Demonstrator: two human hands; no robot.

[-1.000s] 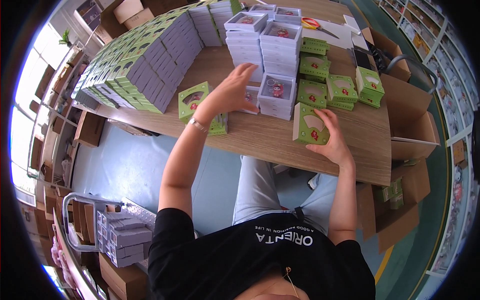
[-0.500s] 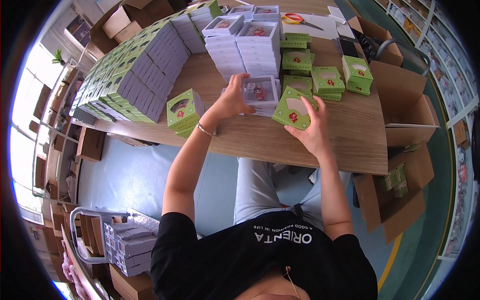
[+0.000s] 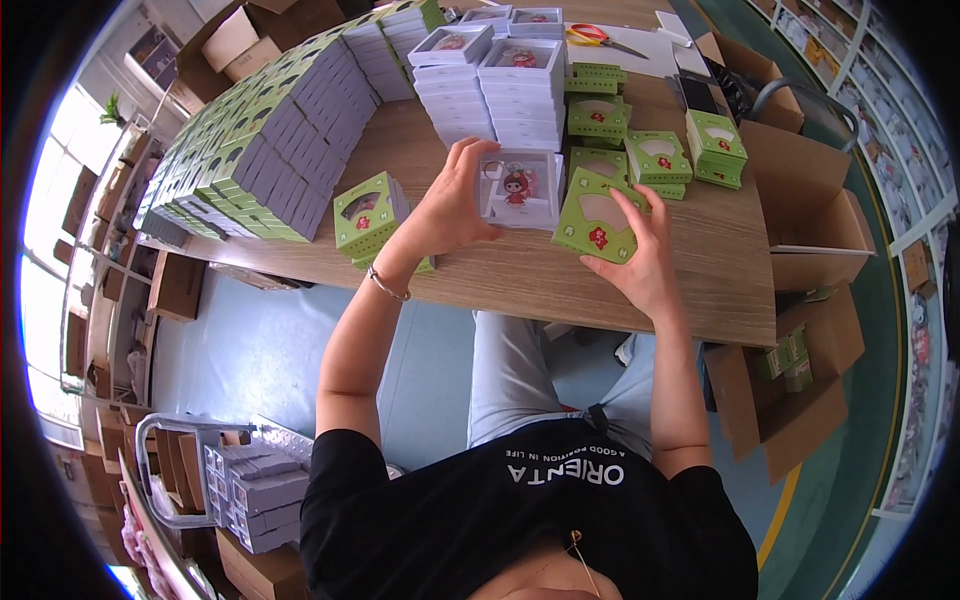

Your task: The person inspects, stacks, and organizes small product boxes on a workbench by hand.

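Note:
My left hand [image 3: 452, 207] is closed on the left edge of a white box with a clear lid [image 3: 544, 205]. Inside that box shows a small red doll keychain [image 3: 516, 188]. Just to its right, my right hand [image 3: 648, 258] grips a green cardboard sleeve [image 3: 573, 228] by its right side, fingers over the top and thumb at the lower edge. The sleeve has a fan-shaped window and a red figure printed on it, and it is tilted. The box and the sleeve are side by side, very near each other.
White boxes [image 3: 520, 105] stand stacked behind my hands. Green sleeves [image 3: 655, 155] lie in piles to the right, with orange-handled scissors [image 3: 605, 38] beyond. A few packed green boxes [image 3: 368, 215] sit left, before a long wall of them [image 3: 270, 150]. Open cartons [image 3: 800, 400] flank the table [image 3: 700, 290].
My left hand has raised the clear-lidded box and tipped its face up, so it looks larger. My right hand and the green sleeve have shifted slightly right.

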